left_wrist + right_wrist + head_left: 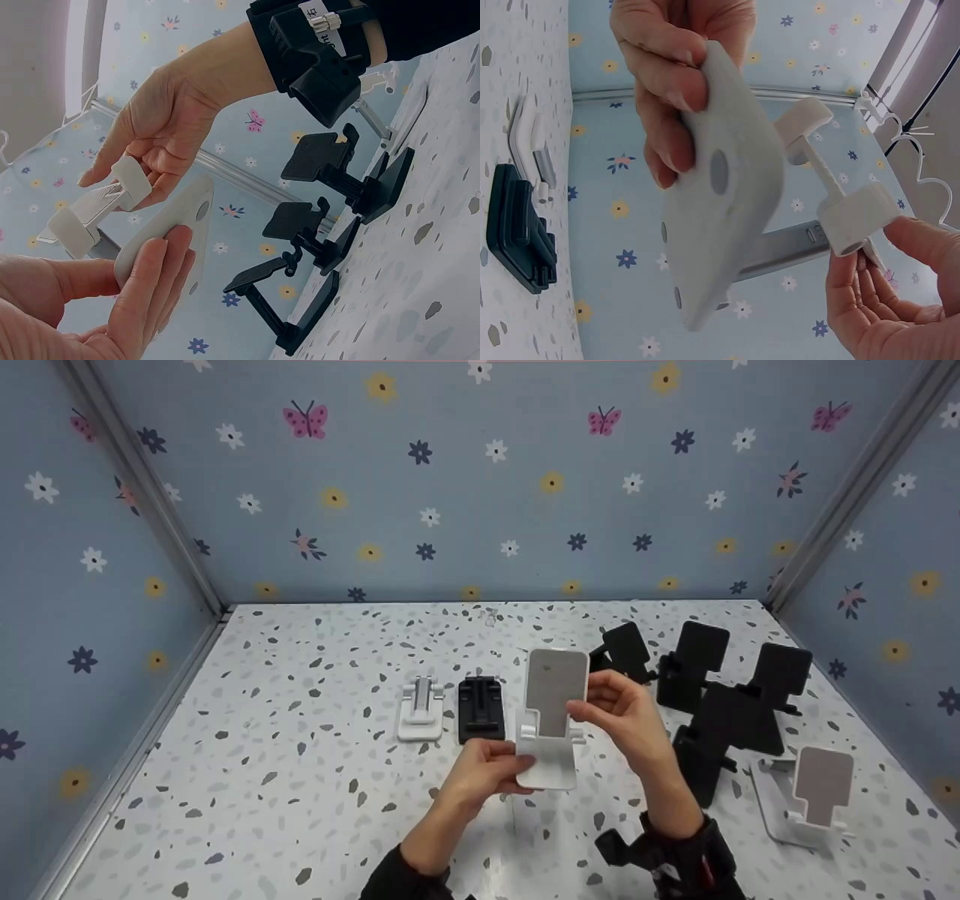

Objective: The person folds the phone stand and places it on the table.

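Both hands hold one white phone stand (551,769) with a grey pad on its raised plate. My left hand (486,769) grips the base, thumb on top and fingers beneath, as the left wrist view shows. The right hand (626,716) pinches the right edge of the upper plate. In the right wrist view the underside of the base (727,202) shows round grey feet, and a metal-coloured arm (784,251) joins base and plate. Left of the hands lie a folded black phone stand (481,711) and a folded white phone stand (421,711).
Several unfolded black phone stands (701,649) stand at the right of the speckled table (300,780). Nearer the front right is another unfolded white phone stand (823,787). Flower-patterned walls (480,495) enclose the back and sides.
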`<action>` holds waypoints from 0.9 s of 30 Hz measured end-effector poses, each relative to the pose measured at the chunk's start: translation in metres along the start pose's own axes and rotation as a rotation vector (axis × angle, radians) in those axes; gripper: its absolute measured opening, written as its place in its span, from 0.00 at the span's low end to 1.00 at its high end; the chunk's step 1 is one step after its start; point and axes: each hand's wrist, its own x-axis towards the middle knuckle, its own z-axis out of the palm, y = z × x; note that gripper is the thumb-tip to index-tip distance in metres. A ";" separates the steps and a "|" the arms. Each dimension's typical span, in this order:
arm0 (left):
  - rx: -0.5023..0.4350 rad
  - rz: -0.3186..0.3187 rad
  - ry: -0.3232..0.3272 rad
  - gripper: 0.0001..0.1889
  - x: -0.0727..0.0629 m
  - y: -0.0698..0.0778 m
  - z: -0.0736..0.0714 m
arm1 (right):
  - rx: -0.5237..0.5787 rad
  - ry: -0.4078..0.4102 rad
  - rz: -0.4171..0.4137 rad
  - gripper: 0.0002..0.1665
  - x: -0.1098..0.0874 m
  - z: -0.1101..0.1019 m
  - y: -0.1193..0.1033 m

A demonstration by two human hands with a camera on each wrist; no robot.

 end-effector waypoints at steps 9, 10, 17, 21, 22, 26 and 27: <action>0.015 -0.015 0.015 0.13 0.000 -0.002 0.002 | -0.078 -0.003 -0.003 0.14 -0.001 -0.003 0.002; 0.016 -0.014 0.019 0.13 0.000 -0.002 0.002 | -0.084 0.003 -0.015 0.14 -0.001 -0.003 0.003; 0.018 -0.025 0.001 0.13 0.000 -0.001 0.004 | -0.163 0.087 -0.194 0.15 0.004 -0.001 0.013; 0.012 -0.029 -0.015 0.14 -0.001 0.000 0.006 | -0.207 0.148 -0.309 0.15 0.006 -0.002 0.019; 0.011 -0.028 -0.015 0.14 -0.002 0.001 0.006 | -0.219 0.158 -0.330 0.15 0.006 -0.002 0.019; 0.005 -0.026 -0.011 0.14 -0.003 0.001 0.006 | -0.243 0.169 -0.375 0.14 0.005 0.000 0.017; 0.002 -0.024 -0.011 0.14 -0.003 0.001 0.007 | -0.251 0.167 -0.382 0.14 0.005 0.001 0.015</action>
